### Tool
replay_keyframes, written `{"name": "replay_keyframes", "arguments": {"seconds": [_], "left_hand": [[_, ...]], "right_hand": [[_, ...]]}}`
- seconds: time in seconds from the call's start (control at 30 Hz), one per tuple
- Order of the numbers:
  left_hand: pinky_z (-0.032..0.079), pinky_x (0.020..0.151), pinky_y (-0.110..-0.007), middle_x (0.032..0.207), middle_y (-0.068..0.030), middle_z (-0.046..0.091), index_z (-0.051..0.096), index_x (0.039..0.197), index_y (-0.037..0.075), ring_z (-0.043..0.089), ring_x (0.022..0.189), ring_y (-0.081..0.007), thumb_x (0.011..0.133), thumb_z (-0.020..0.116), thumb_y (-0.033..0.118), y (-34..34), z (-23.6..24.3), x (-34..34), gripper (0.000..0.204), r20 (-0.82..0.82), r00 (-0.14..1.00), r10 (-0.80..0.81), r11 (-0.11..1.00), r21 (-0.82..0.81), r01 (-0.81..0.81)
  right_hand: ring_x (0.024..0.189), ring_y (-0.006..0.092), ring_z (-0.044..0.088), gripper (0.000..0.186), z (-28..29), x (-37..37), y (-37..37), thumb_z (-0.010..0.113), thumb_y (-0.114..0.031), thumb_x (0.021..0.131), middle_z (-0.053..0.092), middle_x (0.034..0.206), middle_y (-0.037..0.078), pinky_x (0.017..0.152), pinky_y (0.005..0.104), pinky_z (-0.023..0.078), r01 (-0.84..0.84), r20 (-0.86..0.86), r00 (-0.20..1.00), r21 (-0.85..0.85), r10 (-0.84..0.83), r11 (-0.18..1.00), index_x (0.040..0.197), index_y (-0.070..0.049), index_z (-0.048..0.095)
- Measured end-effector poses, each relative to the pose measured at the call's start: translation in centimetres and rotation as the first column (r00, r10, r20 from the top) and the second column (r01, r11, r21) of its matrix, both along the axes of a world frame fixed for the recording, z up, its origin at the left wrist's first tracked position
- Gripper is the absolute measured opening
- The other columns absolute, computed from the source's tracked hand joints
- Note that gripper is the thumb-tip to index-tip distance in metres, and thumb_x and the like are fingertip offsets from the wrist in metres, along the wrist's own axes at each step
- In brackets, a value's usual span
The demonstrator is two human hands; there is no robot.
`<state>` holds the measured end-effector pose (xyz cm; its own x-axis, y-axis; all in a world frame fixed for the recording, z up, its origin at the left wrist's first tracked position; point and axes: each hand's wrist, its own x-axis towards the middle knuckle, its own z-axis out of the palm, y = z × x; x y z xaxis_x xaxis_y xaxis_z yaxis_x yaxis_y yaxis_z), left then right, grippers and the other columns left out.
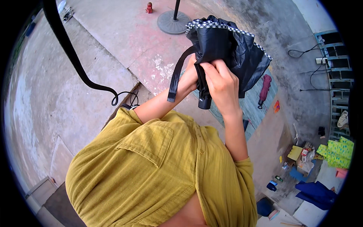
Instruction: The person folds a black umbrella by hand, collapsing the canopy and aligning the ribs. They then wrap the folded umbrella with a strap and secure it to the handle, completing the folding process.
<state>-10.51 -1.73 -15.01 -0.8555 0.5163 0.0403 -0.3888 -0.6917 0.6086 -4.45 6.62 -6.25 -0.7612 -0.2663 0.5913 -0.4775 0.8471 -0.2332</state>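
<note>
A black folding umbrella (pixel 211 45) with a black-and-white checked trim is up in front of my chest. Its canopy hangs in loose folds, fanned out to the right, and the dark handle end (pixel 204 103) points down toward me. My left hand (pixel 190 77) grips it from the left, with most of its fingers hidden behind the fabric. On the near side, my right hand (pixel 221 85) is closed, its thumb and fingers pinching the canopy cloth next to the shaft. A black strap (pixel 177 73) dangles loose beside my left wrist.
On a bluish mat (pixel 259 108) lies a folded maroon umbrella (pixel 265 89). A round grey stand base (pixel 173 22) with a pole and a red object (pixel 149 7) are beyond. A black strap (pixel 72 56) hangs at left. Clutter, including a yellow box (pixel 294 153), lies at lower right.
</note>
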Motion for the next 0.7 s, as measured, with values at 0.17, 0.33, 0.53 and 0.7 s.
{"name": "replay_keyframes", "arguments": {"seconds": [0.17, 0.33, 0.53, 0.7], "left_hand": [[0.052, 0.067, -0.027, 0.094, -0.0032, 0.064, 0.058, 0.109, 0.002, 0.062, 0.079, -0.0104, 0.093, 0.056, 0.018, 0.7, -0.2, -0.5, 0.022, 0.085, 0.995, 0.051, 0.999, 0.012, -0.052], [0.056, 0.072, -0.029, 0.096, -0.0058, 0.066, 0.056, 0.112, 0.002, 0.065, 0.083, -0.0131, 0.097, 0.051, 0.023, 0.2, 0.1, -0.9, 0.027, 0.185, 0.983, 0.003, 0.998, 0.058, -0.014], [0.055, 0.069, -0.028, 0.095, -0.0052, 0.066, 0.056, 0.112, 0.002, 0.065, 0.08, -0.0129, 0.096, 0.053, 0.023, 0.6, 1.2, 0.2, 0.027, 0.174, 0.983, 0.05, 0.998, -0.036, -0.045], [0.056, 0.076, -0.031, 0.101, -0.0084, 0.066, 0.054, 0.116, 0.001, 0.066, 0.086, -0.0161, 0.096, 0.053, 0.025, 0.0, 0.2, -1.0, 0.032, 0.184, 0.983, 0.029, 0.999, 0.025, -0.034]], "right_hand": [[0.068, 0.0259, 0.061, 0.027, 0.7, 1.1, 0.5, 0.068, 0.01, 0.066, 0.059, 0.084, 0.011, 0.058, 0.0336, 0.05, -0.091, -0.187, 0.978, 0.017, 0.092, 0.996, 0.091, 0.002, 0.065], [0.062, 0.0247, 0.058, 0.028, -0.4, 2.9, 3.1, 0.066, 0.014, 0.062, 0.059, 0.083, 0.012, 0.052, 0.031, 0.047, -0.066, -0.386, 0.919, 0.05, 0.081, 0.997, 0.088, 0.004, 0.065], [0.054, 0.0206, 0.051, 0.022, -0.7, 5.7, 1.8, 0.061, 0.006, 0.064, 0.053, 0.078, 0.009, 0.046, 0.0293, 0.041, -0.033, -0.469, 0.883, 0.011, 0.035, 0.999, 0.086, 0.001, 0.062], [0.058, 0.0186, 0.047, 0.014, -0.4, 6.7, 0.5, 0.059, -0.006, 0.076, 0.052, 0.078, 0.01, 0.047, 0.0273, 0.036, -0.039, -0.388, 0.912, -0.414, -0.137, 0.909, 0.089, 0.0, 0.057]]}}
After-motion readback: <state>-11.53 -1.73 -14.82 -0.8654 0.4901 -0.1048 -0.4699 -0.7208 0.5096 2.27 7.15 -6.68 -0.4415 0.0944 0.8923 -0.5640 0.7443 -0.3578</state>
